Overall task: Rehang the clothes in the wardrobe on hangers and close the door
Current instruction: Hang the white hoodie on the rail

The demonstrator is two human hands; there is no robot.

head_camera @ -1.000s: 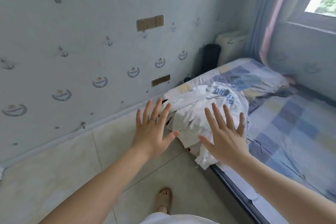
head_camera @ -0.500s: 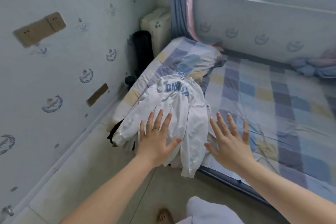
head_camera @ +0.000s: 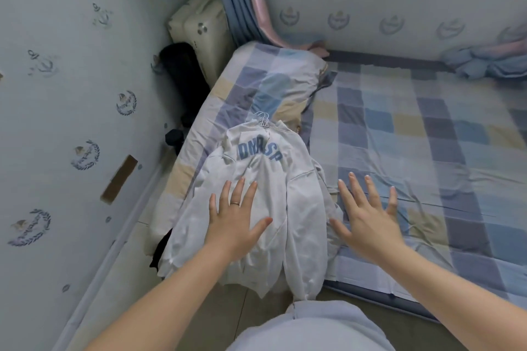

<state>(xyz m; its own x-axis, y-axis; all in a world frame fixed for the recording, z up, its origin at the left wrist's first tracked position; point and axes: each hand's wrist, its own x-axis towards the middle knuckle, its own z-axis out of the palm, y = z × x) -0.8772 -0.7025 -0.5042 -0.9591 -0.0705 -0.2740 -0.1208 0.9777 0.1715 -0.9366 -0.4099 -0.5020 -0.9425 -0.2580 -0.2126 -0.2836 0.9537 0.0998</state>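
Note:
A white sweatshirt with blue letters [head_camera: 265,179] lies on top of a pile of clothes at the near left corner of the bed [head_camera: 427,151]. Thin white hanger hooks [head_camera: 262,118] stick out at its collar. Dark fabric [head_camera: 161,251] peeks from under the pile at its left edge. My left hand [head_camera: 236,216] hovers over the sweatshirt's lower front with fingers spread and straight. My right hand [head_camera: 368,214] is spread flat over the bed sheet just right of the pile's sleeve. Neither hand holds anything. The wardrobe is out of view.
A checked pillow [head_camera: 271,85] lies beyond the pile. A cream suitcase [head_camera: 199,28] and a black bag [head_camera: 182,77] stand in the corner by the curtain [head_camera: 242,3]. Crumpled bedding [head_camera: 490,60] sits at the far right. A narrow strip of tiled floor [head_camera: 128,279] runs along the wall.
The view has swung right and closer to the bed. The clothes pile now lies right beneath my hands, which stay spread and empty.

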